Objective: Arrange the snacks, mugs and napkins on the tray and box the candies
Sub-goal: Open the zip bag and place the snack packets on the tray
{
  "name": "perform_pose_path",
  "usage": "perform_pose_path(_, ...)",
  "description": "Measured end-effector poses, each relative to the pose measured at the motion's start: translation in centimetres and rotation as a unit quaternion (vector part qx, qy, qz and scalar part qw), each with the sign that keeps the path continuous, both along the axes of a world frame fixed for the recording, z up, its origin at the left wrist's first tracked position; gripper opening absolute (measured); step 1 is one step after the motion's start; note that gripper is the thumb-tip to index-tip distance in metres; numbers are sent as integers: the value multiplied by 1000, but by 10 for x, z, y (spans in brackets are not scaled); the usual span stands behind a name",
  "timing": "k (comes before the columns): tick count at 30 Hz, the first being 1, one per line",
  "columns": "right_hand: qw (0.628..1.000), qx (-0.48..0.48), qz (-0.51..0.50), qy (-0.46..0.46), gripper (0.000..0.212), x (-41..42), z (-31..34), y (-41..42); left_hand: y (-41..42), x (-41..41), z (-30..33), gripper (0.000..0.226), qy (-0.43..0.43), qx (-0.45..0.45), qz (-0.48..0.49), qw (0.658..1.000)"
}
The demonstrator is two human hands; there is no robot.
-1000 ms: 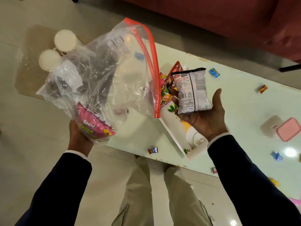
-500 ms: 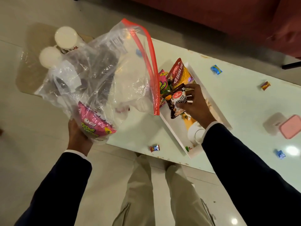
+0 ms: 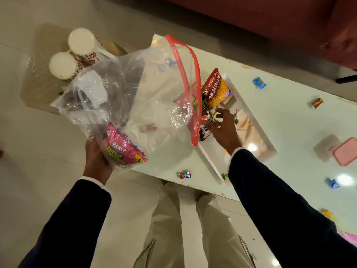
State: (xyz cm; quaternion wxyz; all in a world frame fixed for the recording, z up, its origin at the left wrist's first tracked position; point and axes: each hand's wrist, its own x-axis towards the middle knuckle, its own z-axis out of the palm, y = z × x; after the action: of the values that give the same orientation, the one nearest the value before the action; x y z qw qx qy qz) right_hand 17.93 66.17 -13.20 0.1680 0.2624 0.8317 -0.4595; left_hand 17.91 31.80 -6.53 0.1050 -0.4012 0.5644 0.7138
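Readable print on two snack packets.

I can read "BINGO!" with "TEDHE" under it and a "5" in a yellow roundel on the pink packet [image 3: 123, 151] inside the clear zip bag [image 3: 135, 89]. On the red-and-yellow packet [image 3: 217, 89] in the tray [image 3: 249, 113] I read "ALOO BHUJIA SEV". The dark packet [image 3: 206, 126] shows lettering I can't make out.
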Motion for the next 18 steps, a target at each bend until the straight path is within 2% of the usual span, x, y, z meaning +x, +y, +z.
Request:
perform_pose_path(3, 993, -42, -72, 82, 41, -7, 29, 1, -2, 2, -7, 19, -2, -2, -13, 1000)
perform_pose_path(4, 987, -94, -81, 97, 32, -10, 43, 4, -2, 3, -9, 20, 3, -14, -28, 999)
perform_pose_path(6, 969, -228, -38, 91, 24, -13, 71, 9, 2, 4, -10, 24, 8, -12, -58, 998)
perform_pose_path(8, 952, -301, 35, 43, 29, -5, 91, 14, 9, 5, -7, 31, 3, -16, -86, 996)
perform_pose_path(10, 951, -302, 60, 9, 35, 1, 103, 19, 15, 7, -9, 29, 4, -45, -120, 992)
perform_pose_path(12, 934, -352, 52, -13, 37, 5, 113, 29, 20, 8, -14, 36, 3, -62, -141, 988)
perform_pose_path(15, 878, -466, 31, -102, 45, 13, 122, 43, 31, 9, -20, 41, -5, -60, -178, 982)
perform_pose_path(17, 877, -454, -51, -148, 39, 21, 127, 41, 44, 12, -20, 34, 2, -39, -219, 975)
perform_pose_path(18, 863, -468, -74, -174, 39, 25, 129, 34, 52, 14, -19, 35, 6, -27, -235, 972)
